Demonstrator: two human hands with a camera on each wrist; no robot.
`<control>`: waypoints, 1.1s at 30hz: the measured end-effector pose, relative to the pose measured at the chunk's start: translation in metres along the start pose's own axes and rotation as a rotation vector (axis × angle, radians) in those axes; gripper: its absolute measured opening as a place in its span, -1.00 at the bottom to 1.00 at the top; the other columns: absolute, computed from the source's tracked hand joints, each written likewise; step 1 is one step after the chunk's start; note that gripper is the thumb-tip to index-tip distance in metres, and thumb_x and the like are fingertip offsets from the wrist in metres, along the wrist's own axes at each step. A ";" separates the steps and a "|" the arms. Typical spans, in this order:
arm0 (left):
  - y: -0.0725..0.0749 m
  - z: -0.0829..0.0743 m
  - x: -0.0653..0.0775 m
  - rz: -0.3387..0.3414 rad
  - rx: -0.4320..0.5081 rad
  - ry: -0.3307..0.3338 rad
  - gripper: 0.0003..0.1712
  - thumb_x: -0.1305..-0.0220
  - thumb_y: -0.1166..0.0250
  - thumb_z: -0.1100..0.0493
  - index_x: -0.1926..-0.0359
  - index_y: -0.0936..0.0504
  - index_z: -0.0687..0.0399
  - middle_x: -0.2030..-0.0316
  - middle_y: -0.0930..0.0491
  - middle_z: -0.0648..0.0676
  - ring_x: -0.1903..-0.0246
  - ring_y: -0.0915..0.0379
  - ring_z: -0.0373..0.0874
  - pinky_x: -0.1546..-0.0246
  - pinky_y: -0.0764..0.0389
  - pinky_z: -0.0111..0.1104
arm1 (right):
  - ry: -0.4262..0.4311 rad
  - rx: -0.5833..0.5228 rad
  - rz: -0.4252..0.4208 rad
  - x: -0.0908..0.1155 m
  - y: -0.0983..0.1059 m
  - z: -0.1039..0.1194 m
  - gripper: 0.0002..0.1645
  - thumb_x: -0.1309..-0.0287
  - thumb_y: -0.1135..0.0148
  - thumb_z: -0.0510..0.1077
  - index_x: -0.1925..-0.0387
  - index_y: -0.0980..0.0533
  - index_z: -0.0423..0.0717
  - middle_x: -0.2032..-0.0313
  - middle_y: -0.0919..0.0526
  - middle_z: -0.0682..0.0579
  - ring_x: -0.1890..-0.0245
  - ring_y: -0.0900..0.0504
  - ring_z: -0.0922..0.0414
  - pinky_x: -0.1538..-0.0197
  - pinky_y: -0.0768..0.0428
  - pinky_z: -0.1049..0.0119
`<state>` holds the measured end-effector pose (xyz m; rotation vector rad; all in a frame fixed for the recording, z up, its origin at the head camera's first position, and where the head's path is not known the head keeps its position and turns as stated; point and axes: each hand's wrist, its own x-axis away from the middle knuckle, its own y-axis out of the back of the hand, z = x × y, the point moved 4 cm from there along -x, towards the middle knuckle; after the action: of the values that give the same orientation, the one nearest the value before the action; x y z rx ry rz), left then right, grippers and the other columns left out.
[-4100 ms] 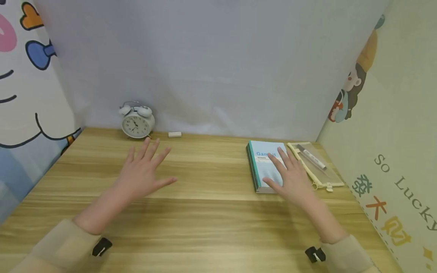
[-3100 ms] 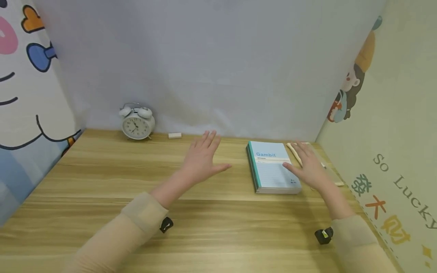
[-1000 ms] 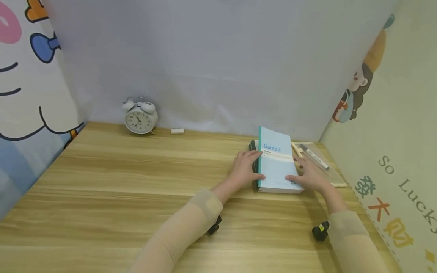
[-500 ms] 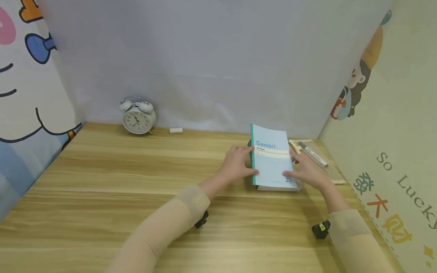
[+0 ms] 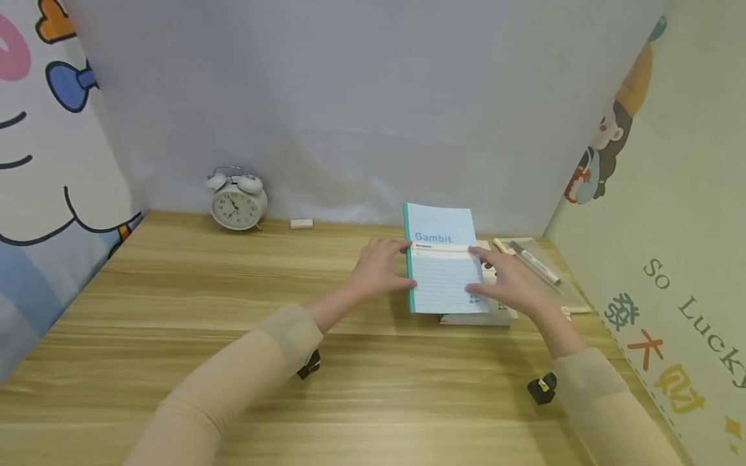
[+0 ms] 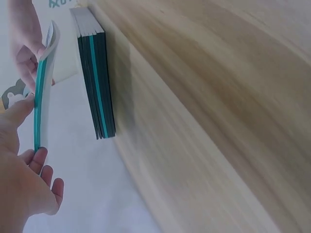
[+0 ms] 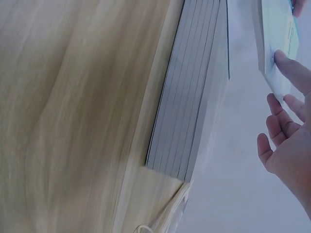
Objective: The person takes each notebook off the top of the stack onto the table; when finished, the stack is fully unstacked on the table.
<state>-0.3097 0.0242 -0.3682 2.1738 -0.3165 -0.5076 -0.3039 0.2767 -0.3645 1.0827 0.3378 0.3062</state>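
The blue notebook [image 5: 443, 278] is in the air, above and partly left of the notebook stack [image 6: 97, 87]; the left hand [image 5: 377, 268] pinches its spine, the right hand [image 5: 509, 281] the opposite edge; equal, light pressure should keep it from bending

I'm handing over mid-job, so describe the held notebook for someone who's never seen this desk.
On the wooden table, toward the right, lies a stack of notebooks. Over it, the left hand and right hand grip the light-blue Gambit notebook. Unlike the stacked ones, it is raised clear, its teal spine at the left hand.
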 end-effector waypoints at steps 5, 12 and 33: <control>0.012 0.014 0.008 0.018 -0.039 -0.021 -0.10 0.12 -0.52 -0.11 -0.26 -0.42 0.06 -0.05 -0.54 0.00 -0.20 -0.24 0.02 -0.21 -0.28 -0.07 | 0.067 -0.044 -0.006 -0.005 -0.013 0.011 0.02 0.07 -0.46 0.03 -0.35 -0.20 -0.24 -0.16 -0.43 -0.21 0.01 -0.39 -0.10 0.01 -0.42 -0.02; 0.018 0.035 0.022 0.053 -0.072 -0.037 -0.10 0.16 -0.55 -0.10 -0.21 -0.45 0.14 0.03 -0.57 0.03 -0.13 -0.26 0.01 -0.16 -0.30 -0.09 | 0.069 -0.042 0.049 -0.012 -0.030 0.027 0.05 0.15 -0.50 0.05 -0.34 -0.23 -0.23 0.01 -0.50 -0.20 0.06 -0.35 -0.10 0.05 -0.39 0.05; 0.007 0.106 0.034 0.246 -0.066 0.035 -0.14 0.03 -0.46 -0.11 -0.26 -0.41 0.16 -0.07 -0.51 0.08 -0.14 -0.20 0.03 -0.19 -0.22 -0.05 | 0.068 0.186 0.210 -0.043 -0.079 0.045 0.04 0.20 -0.46 0.26 -0.32 -0.32 -0.01 -0.24 -0.43 -0.13 -0.16 -0.29 -0.18 -0.11 -0.27 -0.22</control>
<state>-0.3295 -0.0673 -0.4294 2.0422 -0.5324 -0.3366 -0.3182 0.1887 -0.4109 1.2962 0.3179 0.5075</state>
